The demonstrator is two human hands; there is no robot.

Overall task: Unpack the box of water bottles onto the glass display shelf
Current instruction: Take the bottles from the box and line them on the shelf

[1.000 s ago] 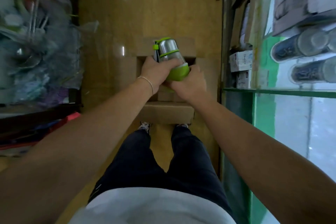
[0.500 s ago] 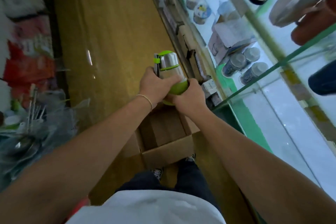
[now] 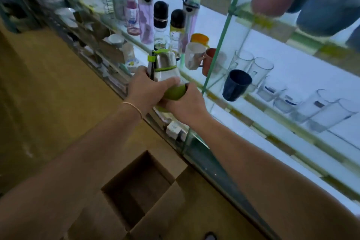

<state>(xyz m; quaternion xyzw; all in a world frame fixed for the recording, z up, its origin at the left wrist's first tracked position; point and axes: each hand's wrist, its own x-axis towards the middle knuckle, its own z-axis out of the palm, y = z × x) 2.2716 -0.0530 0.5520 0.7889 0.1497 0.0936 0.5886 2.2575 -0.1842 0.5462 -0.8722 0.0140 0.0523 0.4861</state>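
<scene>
A clear water bottle with a green base, green band and steel lid is held up in front of the glass display shelf. My left hand grips its body from the left. My right hand grips its green base from below and the right. The open cardboard box sits on the floor below my arms, its inside dark.
Several bottles, mugs, a dark blue cup and clear glasses stand on the shelf. A green glass upright divides it. Higher shelves carry more cups. Small boxes line the cabinet's foot along the brown floor.
Both hands have lifted the bottle out of the box and up toward the shelf. My view has swung up and right from the floor to the display shelves.
</scene>
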